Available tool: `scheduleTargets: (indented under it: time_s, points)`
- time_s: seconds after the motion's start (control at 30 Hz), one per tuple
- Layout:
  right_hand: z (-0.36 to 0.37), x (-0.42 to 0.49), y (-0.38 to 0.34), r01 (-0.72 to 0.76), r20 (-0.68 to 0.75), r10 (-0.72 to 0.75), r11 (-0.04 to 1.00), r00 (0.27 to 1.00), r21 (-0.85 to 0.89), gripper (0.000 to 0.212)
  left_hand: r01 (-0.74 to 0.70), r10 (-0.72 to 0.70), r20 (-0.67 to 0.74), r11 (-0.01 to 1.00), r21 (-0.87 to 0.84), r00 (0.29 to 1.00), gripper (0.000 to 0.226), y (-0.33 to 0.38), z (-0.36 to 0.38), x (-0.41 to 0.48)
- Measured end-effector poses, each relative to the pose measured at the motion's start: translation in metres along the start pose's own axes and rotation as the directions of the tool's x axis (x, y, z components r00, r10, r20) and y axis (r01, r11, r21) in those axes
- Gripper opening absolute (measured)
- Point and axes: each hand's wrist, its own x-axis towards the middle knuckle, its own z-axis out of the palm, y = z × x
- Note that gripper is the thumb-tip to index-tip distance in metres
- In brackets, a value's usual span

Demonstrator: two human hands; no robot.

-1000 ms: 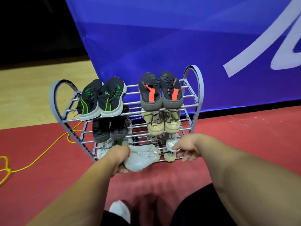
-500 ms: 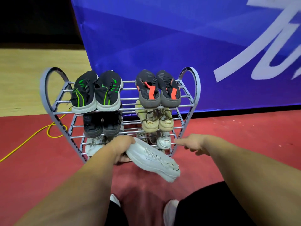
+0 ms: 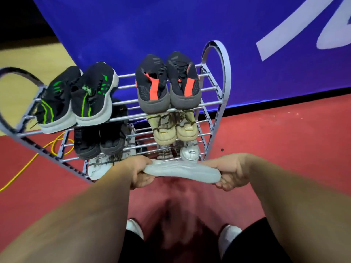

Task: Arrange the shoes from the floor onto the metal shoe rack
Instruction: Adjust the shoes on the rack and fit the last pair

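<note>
A white shoe (image 3: 182,170) hangs sideways just in front of the metal shoe rack's (image 3: 218,95) bottom shelf, its pale sole facing me. My left hand (image 3: 139,172) grips one end and my right hand (image 3: 230,172) grips the other. The top shelf carries a black-and-green pair (image 3: 76,99) on the left and a black-and-orange pair (image 3: 167,86) on the right. On the middle shelf sit a black pair (image 3: 98,143) and a beige pair (image 3: 174,128). The bottom shelf holds a scuffed white shoe (image 3: 100,165) at left and another white shoe (image 3: 190,152) at right.
A blue banner (image 3: 171,31) hangs right behind the rack. A yellow cable (image 3: 28,164) runs over the red floor at the left. Wooden flooring (image 3: 24,59) lies beyond. My own white shoes (image 3: 133,227) show at the bottom of the view.
My left hand swung the white shoe round until it lay sideways with the sole towards me. My right hand came in from beside the rack and took its other end.
</note>
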Motion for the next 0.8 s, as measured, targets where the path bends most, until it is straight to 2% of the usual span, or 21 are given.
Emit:
scheduleTargets:
  time_s: [0.1,0.2,0.3,0.4,0.43,0.53,0.7,0.8]
  points:
    - [0.001,0.025,-0.022,0.069,-0.057,-0.062,0.989,0.996,0.133,0.04,-0.013,0.014,0.003,0.98,-0.198,1.0,0.015,0.006,0.011,0.019]
    - [0.004,0.05,-0.035,0.106,-0.038,-0.101,0.98,0.994,0.168,0.044,-0.032,0.033,-0.007,0.887,-0.46,0.999,0.019,0.014,0.014,0.034]
    - [0.006,0.073,-0.041,0.084,-0.018,-0.082,0.973,0.996,0.216,0.044,-0.064,0.096,0.031,0.841,-0.537,0.995,0.018,0.023,0.013,0.043]
    - [0.013,0.094,-0.044,0.049,0.022,-0.054,0.982,0.998,0.183,0.073,-0.084,0.11,0.024,0.867,-0.49,0.994,0.021,0.025,0.012,0.053]
    - [0.017,0.101,-0.046,0.03,0.025,-0.036,0.976,0.999,0.215,0.075,-0.094,0.111,0.009,0.879,-0.467,0.994,0.02,0.025,0.013,0.057]
    - [0.032,0.112,-0.057,0.045,0.001,-0.049,0.933,0.999,0.358,0.05,-0.12,0.13,-0.001,0.91,-0.396,0.992,0.016,0.027,0.017,0.059]
    - [0.064,0.124,-0.079,0.189,-0.083,-0.17,0.835,0.982,0.518,0.032,-0.134,0.144,0.024,0.963,-0.234,0.989,0.017,0.027,0.026,0.066]
    - [0.077,0.133,-0.087,0.216,-0.097,-0.195,0.794,0.976,0.568,0.028,-0.104,0.112,0.041,0.982,-0.159,0.993,0.015,0.025,0.027,0.073]
